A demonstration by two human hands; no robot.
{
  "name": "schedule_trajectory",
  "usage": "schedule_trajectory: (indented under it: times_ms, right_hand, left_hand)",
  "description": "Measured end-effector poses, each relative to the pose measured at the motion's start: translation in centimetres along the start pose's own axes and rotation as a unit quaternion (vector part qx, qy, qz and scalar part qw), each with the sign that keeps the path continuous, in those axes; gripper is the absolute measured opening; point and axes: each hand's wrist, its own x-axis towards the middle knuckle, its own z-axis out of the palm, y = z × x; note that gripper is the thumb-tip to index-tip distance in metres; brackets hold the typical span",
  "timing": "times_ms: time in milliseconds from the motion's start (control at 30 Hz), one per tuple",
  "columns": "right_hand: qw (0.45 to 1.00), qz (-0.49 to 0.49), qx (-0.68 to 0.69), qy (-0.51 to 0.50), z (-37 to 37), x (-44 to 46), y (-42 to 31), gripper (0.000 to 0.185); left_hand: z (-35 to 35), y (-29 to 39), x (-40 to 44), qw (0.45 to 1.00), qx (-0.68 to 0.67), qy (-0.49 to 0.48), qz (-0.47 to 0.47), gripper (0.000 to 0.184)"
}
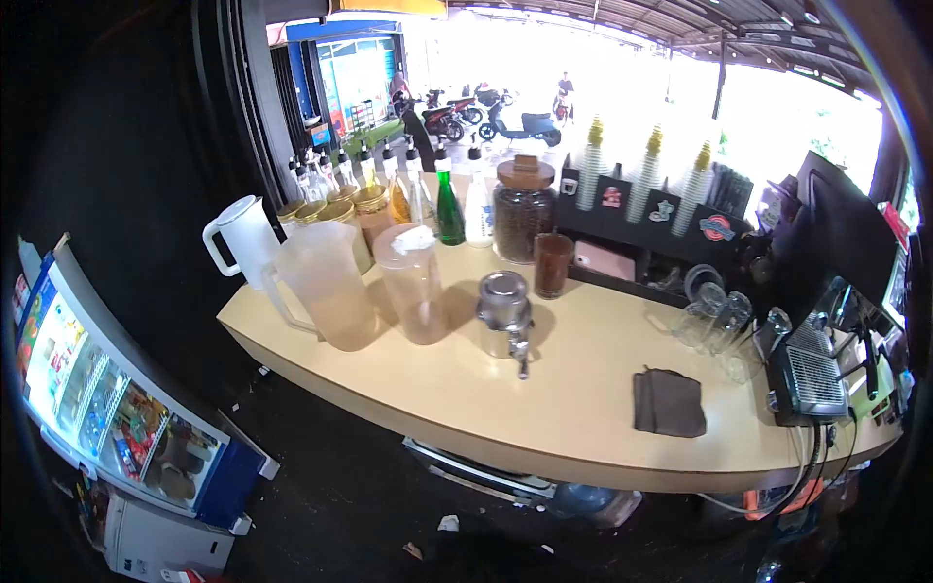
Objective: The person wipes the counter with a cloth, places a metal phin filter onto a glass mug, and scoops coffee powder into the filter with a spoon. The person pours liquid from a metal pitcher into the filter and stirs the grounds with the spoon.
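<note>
Neither of my hands shows in the head view. On the light wooden counter point(583, 389) stands a small glass dispenser point(504, 316) with a metal lid and a tap at its front. Left of it are a clear lidded jug point(412, 291) and a large frosted pitcher point(326, 287); a white pitcher point(249, 238) is farther left. A glass of brown contents point(553, 265) stands beside a big jar of dark beans point(525, 219) with a wooden lid. Toward the right front lies a folded dark cloth point(669, 401).
Syrup bottles point(449, 204) line the back edge. Stacked cups point(644, 175) rise from a black organizer point(671, 223). Upturned glasses point(724, 321) and a black machine point(809, 374) stand right. A display fridge point(117, 389) is at left. Motorbikes point(525, 126) are outside.
</note>
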Motion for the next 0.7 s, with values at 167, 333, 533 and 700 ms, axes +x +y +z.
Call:
schedule_trajectory:
  times_ms: [167, 333, 533, 700]
  right_hand:
    - [1.000, -0.008, 0.008, -0.001, 4.0, 0.5, -5.8, 0.020]
    - [0.999, 0.000, 0.024, 0.041, 4.5, -2.2, -8.3, 0.021]
    - [0.995, 0.052, 0.032, 0.075, 4.5, -5.5, -5.9, 0.021]
    - [0.991, 0.088, 0.038, 0.090, 4.1, -7.2, -0.3, 0.022]
  left_hand:
    - [-6.4, -0.9, 2.7, 0.999, 0.022, -0.031, 0.017, 0.030]
    - [-9.8, -0.9, 5.7, 0.991, 0.092, -0.093, 0.017, 0.030]
    - [-9.1, 0.5, 7.4, 0.978, 0.144, -0.150, 0.019, 0.030]
    - [-5.7, 3.0, 7.3, 0.959, 0.195, -0.199, 0.049, 0.030]
